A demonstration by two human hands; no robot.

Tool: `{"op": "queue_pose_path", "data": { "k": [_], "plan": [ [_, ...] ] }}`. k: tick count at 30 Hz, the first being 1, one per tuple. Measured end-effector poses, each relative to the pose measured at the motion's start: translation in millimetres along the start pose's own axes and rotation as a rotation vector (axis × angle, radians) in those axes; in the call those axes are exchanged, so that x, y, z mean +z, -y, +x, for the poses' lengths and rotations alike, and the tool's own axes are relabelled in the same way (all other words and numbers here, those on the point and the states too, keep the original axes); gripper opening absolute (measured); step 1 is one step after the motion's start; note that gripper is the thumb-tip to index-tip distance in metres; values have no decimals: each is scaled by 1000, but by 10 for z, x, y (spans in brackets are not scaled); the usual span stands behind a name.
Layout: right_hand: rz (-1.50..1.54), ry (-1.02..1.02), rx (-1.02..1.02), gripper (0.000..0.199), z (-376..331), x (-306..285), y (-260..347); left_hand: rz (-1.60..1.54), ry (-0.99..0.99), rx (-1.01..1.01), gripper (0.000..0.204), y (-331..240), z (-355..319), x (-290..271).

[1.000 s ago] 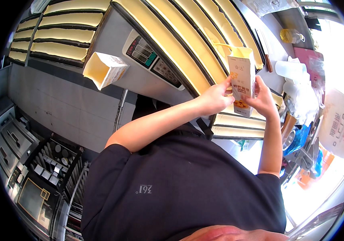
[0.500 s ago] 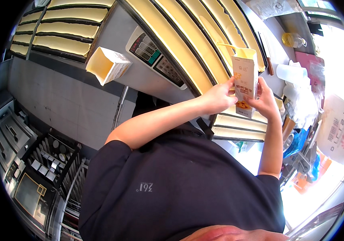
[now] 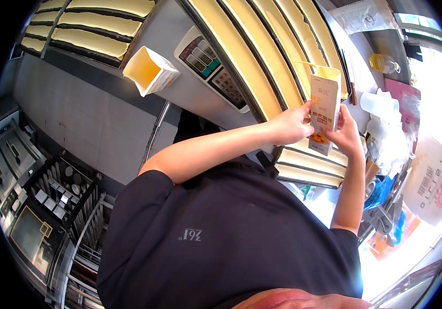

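Both my hands grip a tall beige carton [image 3: 325, 100], its opened top tipped away from me. From its spout a yellow liquid stream [image 3: 304, 63] runs onto a black tray [image 3: 277, 101] with long troughs of pale yellow filling [image 3: 231, 49]. My left hand [image 3: 292, 125] is closed on the carton's left side, thumb and fingers pressed to it. On the right side, lower down, my right hand [image 3: 348, 135] is closed around it; the fingers behind the carton are partly hidden. A second opened carton [image 3: 161, 74], yellow inside, lies on the metal counter to the left.
A digital scale [image 3: 210, 67] sits between that carton and the tray. More filled trays [image 3: 94, 31] stand at the far left. To the right are a knife handle [image 3: 354, 93], an oil bottle [image 3: 383, 63], a white container [image 3: 380, 104] and plastic bags [image 3: 388, 136]. Kitchen equipment [image 3: 30, 242] occupies the lower left.
The whole view has shifted slightly, so the scene sits farther right. My hands and the carton appear a little lower in the picture. The yellow stream continues, and my grip is the same.
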State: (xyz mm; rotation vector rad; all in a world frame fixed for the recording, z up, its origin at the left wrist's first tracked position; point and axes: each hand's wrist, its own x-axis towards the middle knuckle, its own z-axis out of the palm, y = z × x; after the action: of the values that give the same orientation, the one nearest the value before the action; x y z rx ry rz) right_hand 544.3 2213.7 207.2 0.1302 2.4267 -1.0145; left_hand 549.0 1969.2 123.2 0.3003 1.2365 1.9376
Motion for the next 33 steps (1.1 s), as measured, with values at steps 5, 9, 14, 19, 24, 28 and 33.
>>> {"op": "queue_pose_path", "data": {
  "k": [5,9,14,19,24,28,33],
  "plan": [
    [-37,2,12,63,-9,-11,77,22,-7,-18,85,-19,-3,-5],
    [-27,8,11,62,-16,-15,77,42,-8,-10,85,25,26,-3],
    [-35,9,12,62,-23,-14,97,14,1,-10,84,31,31,-4],
    [-66,14,32,62,-40,-32,156,-17,7,-12,82,116,85,12],
    [-81,10,28,60,-47,-31,163,-39,4,-8,83,134,96,28],
    [-78,17,26,60,-39,-34,175,-39,-1,-3,83,111,75,26],
    [-66,9,22,60,-38,-34,137,-48,4,-2,83,124,88,24]
  ]
}}
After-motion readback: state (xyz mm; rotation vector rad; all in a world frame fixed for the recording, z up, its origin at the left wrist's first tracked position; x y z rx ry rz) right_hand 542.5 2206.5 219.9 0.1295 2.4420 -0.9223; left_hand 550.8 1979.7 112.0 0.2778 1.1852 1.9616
